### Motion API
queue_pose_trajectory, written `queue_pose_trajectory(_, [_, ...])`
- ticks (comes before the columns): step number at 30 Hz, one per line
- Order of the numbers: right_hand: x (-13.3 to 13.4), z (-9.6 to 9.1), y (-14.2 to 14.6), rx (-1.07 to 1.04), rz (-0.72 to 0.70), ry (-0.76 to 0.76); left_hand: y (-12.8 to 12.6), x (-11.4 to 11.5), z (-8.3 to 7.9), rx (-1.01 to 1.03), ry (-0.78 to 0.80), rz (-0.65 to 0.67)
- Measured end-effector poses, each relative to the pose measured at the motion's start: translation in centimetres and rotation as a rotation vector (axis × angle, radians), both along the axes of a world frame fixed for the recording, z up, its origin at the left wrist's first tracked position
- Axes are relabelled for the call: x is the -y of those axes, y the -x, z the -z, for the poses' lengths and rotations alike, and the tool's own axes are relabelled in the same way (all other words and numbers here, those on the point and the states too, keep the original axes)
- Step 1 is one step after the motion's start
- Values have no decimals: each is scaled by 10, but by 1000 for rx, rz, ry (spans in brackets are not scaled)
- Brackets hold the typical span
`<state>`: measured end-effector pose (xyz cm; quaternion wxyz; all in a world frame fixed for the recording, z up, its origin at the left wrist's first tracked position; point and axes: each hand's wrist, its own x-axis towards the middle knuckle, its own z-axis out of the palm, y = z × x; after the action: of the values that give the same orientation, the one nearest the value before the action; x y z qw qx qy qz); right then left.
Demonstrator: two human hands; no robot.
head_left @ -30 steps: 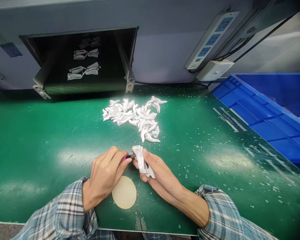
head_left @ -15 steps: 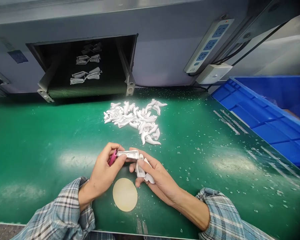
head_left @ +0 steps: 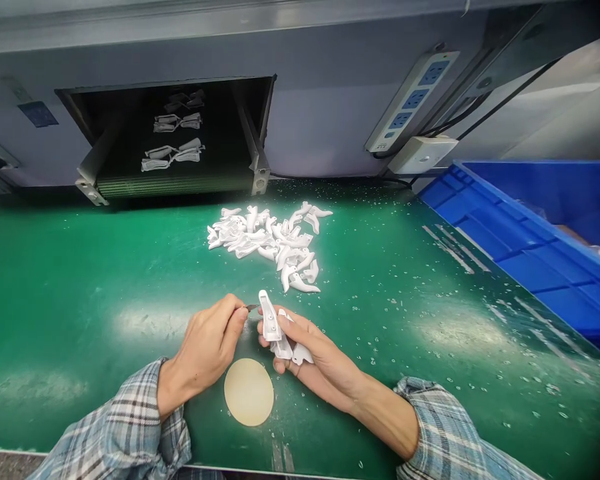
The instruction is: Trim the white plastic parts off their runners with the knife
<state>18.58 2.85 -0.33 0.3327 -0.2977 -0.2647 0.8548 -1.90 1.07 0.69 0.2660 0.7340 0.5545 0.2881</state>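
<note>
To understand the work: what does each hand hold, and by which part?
The left hand pinches a small knife by its hidden handle. The right hand holds a white plastic part by its lower end, fingers curled around it.

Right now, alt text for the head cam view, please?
Two bare hands work over a green workbench: the left hand pinches a small pointed tool beside a white plastic part held in the right hand. A pile of similar white parts lies ahead, a beige disc below the hands, and a blue crate to the right.
</note>
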Motion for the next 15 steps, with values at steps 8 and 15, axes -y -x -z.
queue_pose_trajectory(8, [2,4,0,-31,-7,4,-2,1,-1,-191,-144,95])
queue_pose_trajectory(15, [3,-3,1,14,11,-23,-4,5,0,-294,-167,66])
